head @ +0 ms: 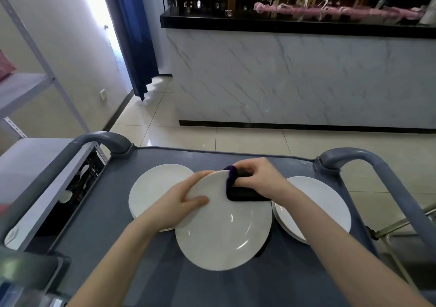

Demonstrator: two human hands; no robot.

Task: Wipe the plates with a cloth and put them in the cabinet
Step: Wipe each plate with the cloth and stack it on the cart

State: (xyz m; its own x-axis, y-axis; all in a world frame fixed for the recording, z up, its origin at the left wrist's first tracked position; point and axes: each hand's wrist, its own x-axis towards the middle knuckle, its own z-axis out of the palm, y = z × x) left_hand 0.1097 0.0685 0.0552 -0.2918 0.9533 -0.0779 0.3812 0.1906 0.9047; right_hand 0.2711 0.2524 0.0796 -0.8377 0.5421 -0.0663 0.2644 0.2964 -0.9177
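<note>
At frame centre the left hand [179, 203] grips the upper left rim of a white plate [224, 226], thumb on its face, while the right hand [259, 179] closes around a dark cloth [240, 192] pressed on the plate's upper right edge. Stacks of white plates lie left [151, 188] and right [316, 205] on the grey cart [113, 212], with a marble-fronted counter [295, 78] across the upper frame.

A round white plate [224, 231], glossy and shallow, is at the lower centre of the frame, overlapping the left stack [153, 188] of white plates. A folded dark purple cloth [238, 190] lies against its upper right rim. The right stack [316, 203] lies flat just beside it.
</note>
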